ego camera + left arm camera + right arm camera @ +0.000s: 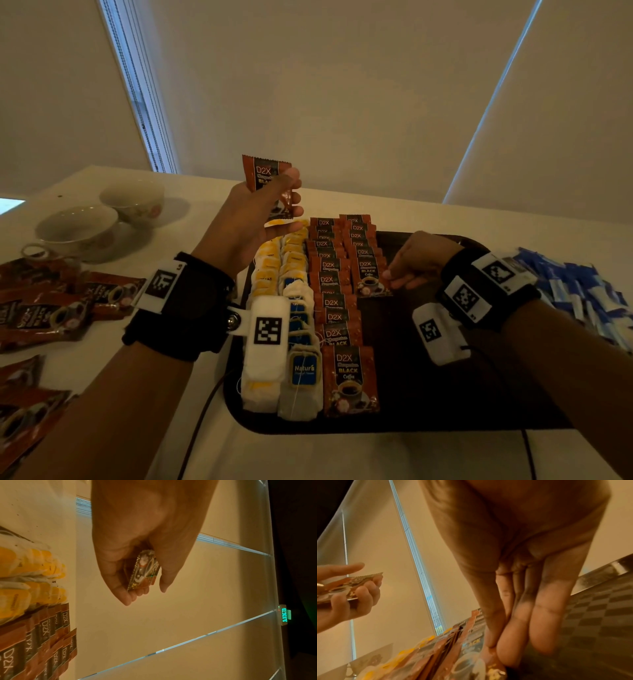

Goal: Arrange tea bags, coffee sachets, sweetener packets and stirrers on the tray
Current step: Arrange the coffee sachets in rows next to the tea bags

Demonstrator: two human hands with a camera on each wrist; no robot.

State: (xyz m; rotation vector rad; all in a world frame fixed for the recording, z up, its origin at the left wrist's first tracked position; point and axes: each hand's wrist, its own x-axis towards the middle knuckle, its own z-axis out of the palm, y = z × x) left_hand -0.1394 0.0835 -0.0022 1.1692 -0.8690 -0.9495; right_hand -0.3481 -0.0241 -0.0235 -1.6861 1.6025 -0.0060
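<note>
A dark tray (445, 394) carries rows of tea bags (270, 270), some with yellow tags and some with blue (301, 370), and two rows of brown coffee sachets (334, 305). My left hand (291, 192) is raised over the tray's far left corner and holds a coffee sachet (265, 173) upright between thumb and fingers (130, 597). My right hand (394, 277) is low over the tray and pinches the right edge of the front sachet (370, 277) of the shorter second row. The right wrist view shows its thumb and fingertips (508, 651) meeting on that sachet (471, 649). No stirrers are in view.
Loose coffee sachets (51, 308) lie on the white table left of the tray. Behind them stand two cups (78, 229). A pile of blue and white sweetener packets (582, 298) lies right of the tray. The tray's right half (599, 615) is bare.
</note>
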